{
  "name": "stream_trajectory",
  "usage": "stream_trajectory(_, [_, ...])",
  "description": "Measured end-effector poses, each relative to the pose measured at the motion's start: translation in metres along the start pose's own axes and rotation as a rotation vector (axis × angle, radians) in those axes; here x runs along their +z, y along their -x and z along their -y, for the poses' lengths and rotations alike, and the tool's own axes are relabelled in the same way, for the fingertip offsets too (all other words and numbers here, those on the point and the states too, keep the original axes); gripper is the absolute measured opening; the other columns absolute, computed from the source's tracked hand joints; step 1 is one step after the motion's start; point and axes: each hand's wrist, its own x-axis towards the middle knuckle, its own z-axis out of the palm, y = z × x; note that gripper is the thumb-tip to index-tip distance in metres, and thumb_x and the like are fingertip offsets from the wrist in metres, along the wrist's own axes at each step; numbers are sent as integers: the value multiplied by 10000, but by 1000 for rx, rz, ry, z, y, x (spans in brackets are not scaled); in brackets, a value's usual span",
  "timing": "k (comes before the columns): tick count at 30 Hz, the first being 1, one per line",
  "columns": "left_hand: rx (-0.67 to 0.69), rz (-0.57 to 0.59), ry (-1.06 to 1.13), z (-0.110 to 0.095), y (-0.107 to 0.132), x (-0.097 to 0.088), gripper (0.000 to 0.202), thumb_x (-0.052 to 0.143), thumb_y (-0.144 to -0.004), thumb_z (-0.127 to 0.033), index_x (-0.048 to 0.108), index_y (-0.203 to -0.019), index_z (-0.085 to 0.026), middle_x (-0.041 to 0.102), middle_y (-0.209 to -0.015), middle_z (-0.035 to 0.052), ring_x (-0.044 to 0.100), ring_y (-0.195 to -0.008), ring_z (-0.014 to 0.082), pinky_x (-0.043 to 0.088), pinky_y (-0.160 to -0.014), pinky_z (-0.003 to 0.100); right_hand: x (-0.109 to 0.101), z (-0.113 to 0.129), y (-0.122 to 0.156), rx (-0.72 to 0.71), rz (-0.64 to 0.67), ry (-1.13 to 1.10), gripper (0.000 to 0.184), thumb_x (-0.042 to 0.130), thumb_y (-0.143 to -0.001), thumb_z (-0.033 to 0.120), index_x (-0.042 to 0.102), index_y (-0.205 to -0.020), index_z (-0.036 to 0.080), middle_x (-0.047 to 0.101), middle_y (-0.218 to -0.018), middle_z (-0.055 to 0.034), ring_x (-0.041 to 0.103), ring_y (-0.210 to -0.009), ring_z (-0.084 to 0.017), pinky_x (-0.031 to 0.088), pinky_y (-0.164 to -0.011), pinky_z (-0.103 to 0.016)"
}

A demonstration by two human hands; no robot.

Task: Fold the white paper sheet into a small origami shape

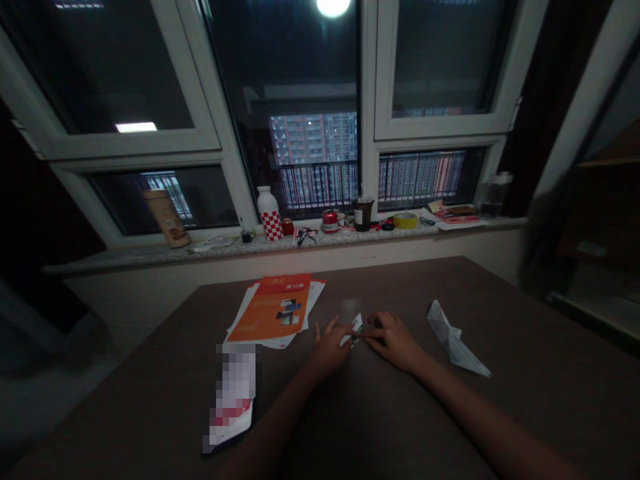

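A small folded piece of paper, white with a greenish printed patch, lies on the table between my hands. My left hand grips its left side with thumb and forefinger, while the other fingers spread outward. From the right, my right hand pinches the near right part of the paper, its other fingers curled. My fingers cover much of the paper, so its full shape is hidden. Farther right rests a folded paper boat with printed lines, touched by neither hand.
Left of my hands lie an orange booklet on white sheets and a blurred-out flat object. Behind the brown table, the windowsill carries a checkered bottle, a tan tumbler, a dark cup and yellow tape.
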Motion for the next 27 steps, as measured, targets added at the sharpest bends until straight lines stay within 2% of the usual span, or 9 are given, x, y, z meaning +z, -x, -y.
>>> stream_trajectory(3, [11, 47, 9, 2, 0, -6, 339, 408, -958, -311, 579, -1242, -378, 501, -1438, -57, 221, -1448, 240, 13, -1121, 673, 1, 2, -1, 32, -30, 45, 300, 495, -940, 444, 677, -1165, 364, 553, -1163, -83, 469, -1111, -262, 355, -968, -438])
stream_trajectory(6, [42, 108, 4, 4, 3, -15, 351, 410, -959, -337, 578, -1259, -408, 499, -1439, -56, 218, -1446, 265, -44, -1098, 696, 4, 2, 0, 43, -38, 70, 335, 481, -941, 480, 648, -1208, 366, 542, -1191, -90, 455, -1132, -272, 348, -973, -452])
stream_trajectory(8, [68, 106, -10, 5, 6, -18, 355, 458, -942, -397, 563, -1280, -415, 484, -1453, -44, 212, -1443, 295, -91, -1081, 704, 7, 1, 0, 53, -25, 73, 366, 462, -943, 505, 612, -1252, 380, 526, -1226, -92, 445, -1150, -280, 353, -973, -460])
stream_trajectory(12, [82, 12, -54, 2, 11, -17, 385, 495, -924, -484, 521, -1307, -454, 488, -1447, -53, 223, -1430, 328, -133, -1050, 730, 11, -2, 1, 93, -3, 30, 458, 462, -928, 545, 531, -1343, 363, 497, -1271, -107, 434, -1181, -287, 361, -987, -465])
stream_trajectory(15, [51, -88, -116, -4, 11, -12, 370, 481, -929, -499, 529, -1292, -447, 516, -1420, -50, 252, -1412, 338, -122, -1046, 744, 11, -3, 0, 112, -19, -48, 411, 499, -919, 520, 590, -1280, 347, 494, -1274, -97, 434, -1195, -273, 360, -1006, -445])
stream_trajectory(18, [20, -191, -209, -11, 8, -7, 370, 478, -927, -502, 566, -1267, -385, 573, -1350, 5, 298, -1382, 338, -97, -1068, 727, 12, -5, 0, 85, -33, -124, 313, 543, -906, 488, 673, -1153, 344, 506, -1256, -76, 440, -1196, -257, 356, -1018, -429])
stream_trajectory(21, [-35, -281, -300, -15, 6, -4, 353, 489, -919, -485, 606, -1220, -341, 607, -1269, 57, 355, -1335, 339, -34, -1073, 729, 13, -7, 1, 54, -26, -165, 297, 581, -883, 496, 690, -1120, 352, 517, -1231, -70, 453, -1180, -254, 364, -1012, -431])
stream_trajectory(27, [-88, -361, -361, -15, 4, -3, 343, 495, -909, -486, 641, -1170, -318, 612, -1207, 77, 407, -1266, 339, 16, -1070, 720, 17, -11, 0, 37, -38, -190, 256, 576, -895, 451, 703, -1094, 351, 524, -1229, -66, 458, -1182, -249, 373, -1011, -421])
